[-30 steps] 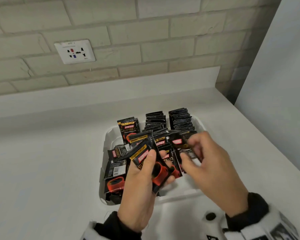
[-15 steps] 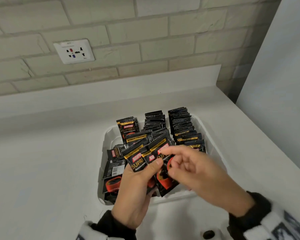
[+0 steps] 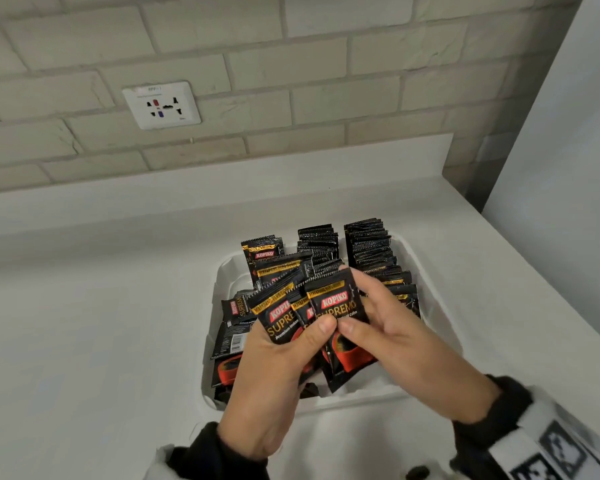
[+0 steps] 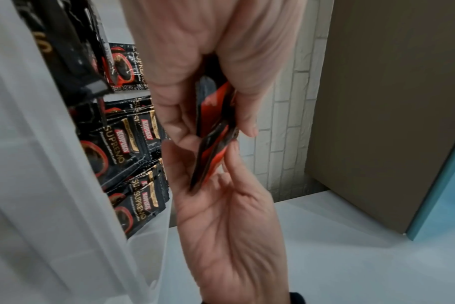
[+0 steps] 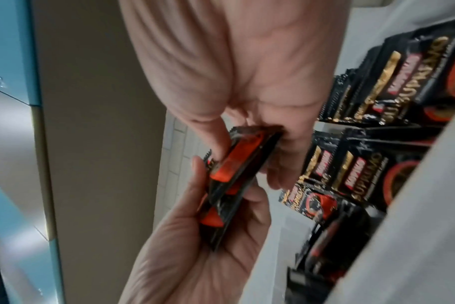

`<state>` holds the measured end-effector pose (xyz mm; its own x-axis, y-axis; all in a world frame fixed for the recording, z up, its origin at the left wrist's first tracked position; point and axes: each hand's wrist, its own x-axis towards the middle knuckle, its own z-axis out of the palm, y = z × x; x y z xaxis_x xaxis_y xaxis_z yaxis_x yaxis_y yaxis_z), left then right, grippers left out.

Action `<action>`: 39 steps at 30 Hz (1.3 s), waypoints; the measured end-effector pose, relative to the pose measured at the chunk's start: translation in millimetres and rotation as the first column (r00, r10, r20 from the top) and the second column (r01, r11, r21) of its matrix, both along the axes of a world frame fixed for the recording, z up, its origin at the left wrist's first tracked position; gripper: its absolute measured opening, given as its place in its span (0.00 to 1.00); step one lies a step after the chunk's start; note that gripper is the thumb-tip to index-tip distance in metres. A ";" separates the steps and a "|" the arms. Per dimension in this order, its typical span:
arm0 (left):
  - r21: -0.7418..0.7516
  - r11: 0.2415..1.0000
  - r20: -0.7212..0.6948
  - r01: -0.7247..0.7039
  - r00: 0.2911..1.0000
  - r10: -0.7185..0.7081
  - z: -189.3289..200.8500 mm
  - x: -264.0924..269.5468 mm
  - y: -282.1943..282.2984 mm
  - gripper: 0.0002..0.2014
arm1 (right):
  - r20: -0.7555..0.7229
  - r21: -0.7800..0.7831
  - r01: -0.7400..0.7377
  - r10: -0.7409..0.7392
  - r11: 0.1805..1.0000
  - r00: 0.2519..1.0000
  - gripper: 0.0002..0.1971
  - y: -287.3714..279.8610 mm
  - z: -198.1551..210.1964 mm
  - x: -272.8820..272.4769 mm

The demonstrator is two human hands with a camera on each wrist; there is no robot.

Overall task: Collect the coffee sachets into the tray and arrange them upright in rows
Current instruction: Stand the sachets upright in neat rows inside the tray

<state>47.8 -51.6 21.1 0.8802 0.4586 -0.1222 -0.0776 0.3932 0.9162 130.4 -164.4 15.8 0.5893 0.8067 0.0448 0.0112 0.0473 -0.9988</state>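
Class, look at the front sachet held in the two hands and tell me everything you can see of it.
The front sachet is a flat, glossy black packet with a serrated top edge, a gold band, a red KOPIKO label, gold SUPREMO lettering and a red cup printed low down. It stands upright, slightly tilted, above the white tray, foremost in a fanned bunch. The left hand and right hand pinch it with their thumbs.

a kitchen or pantry corner, likely in a home: a white counter [image 3: 118,323] with a low upstand, pale brick-pattern wall tiles [image 3: 326,81], and a wall socket [image 3: 161,105].
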 end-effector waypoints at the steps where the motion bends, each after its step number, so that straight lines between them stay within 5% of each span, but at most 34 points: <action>1: 0.004 1.000 -0.002 0.003 1.000 -0.003 -1.2 -1.1 -0.1 0.19 | -0.040 0.017 0.010 -0.009 1.000 0.999 0.21 1.7 -1.9 -2.4; 7: -0.019 0.998 -0.030 0.053 0.998 -0.054 -5.4 -7.3 0.9 0.20 | -0.168 0.027 0.038 -0.033 0.999 0.985 0.20 0.9 -11.9 -7.1; 14: 0.163 0.986 -0.040 -0.040 0.998 0.047 -5.8 -5.2 -1.5 0.16 | -0.110 -0.025 0.167 -0.169 0.986 0.980 0.21 -1.7 -14.2 -9.2; 26: 0.229 0.970 -0.071 -0.082 0.992 0.101 -12.2 -4.3 0.7 0.18 | -0.208 0.071 0.353 -0.332 0.933 0.920 0.18 5.6 -17.9 -21.0; 31: 0.301 0.943 -0.052 -0.145 0.984 0.168 -10.0 -5.2 2.1 0.17 | -0.184 0.080 0.340 -0.322 0.937 0.929 0.22 10.9 -17.4 -26.5; 39: 0.406 0.913 -0.113 -0.043 0.989 0.096 -3.6 -9.8 5.2 0.17 | -0.075 0.035 0.233 -0.230 0.972 0.970 0.29 7.9 -14.6 -24.4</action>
<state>38.0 -46.4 17.5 0.8335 0.5520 -0.0244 0.0369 -0.0116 0.9993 106.0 -156.5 1.3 0.7626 0.6462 0.0285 -0.0432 0.0948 -0.9946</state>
